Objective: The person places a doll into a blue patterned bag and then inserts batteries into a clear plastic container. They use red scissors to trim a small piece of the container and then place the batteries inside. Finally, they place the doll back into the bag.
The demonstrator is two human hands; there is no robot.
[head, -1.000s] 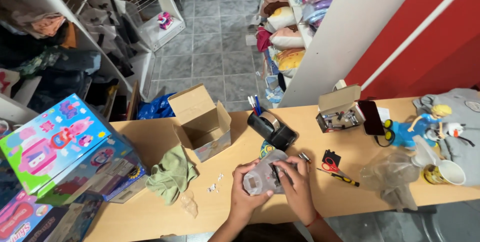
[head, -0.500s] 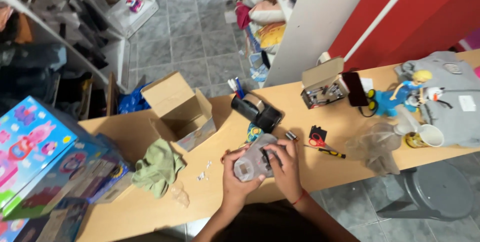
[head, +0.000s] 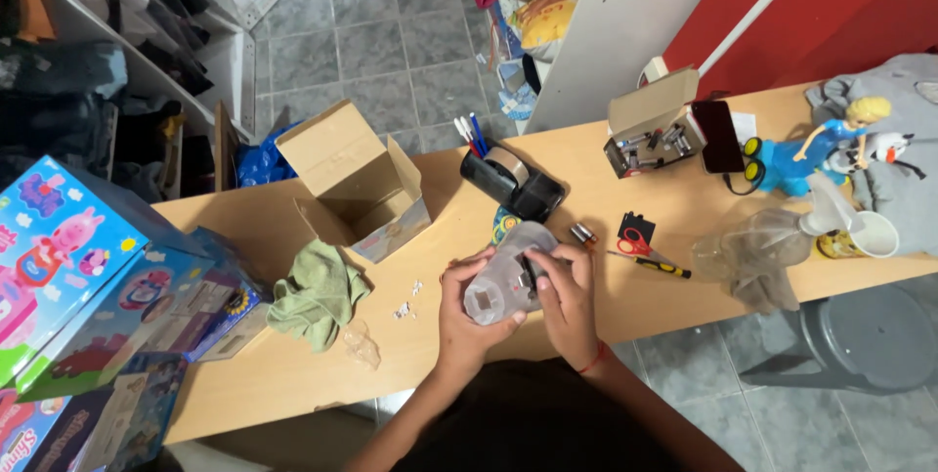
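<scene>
Between my grips | left hand [head: 467,308] and right hand [head: 567,298] both closed round grey plastic toy [head: 508,281] | batteries [head: 583,233] just beyond right grip, not yet fitted.

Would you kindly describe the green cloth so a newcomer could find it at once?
On the wooden table, look below the open cardboard box. The green cloth lies crumpled there, left of the left hand; it is the only soft green thing.
</scene>
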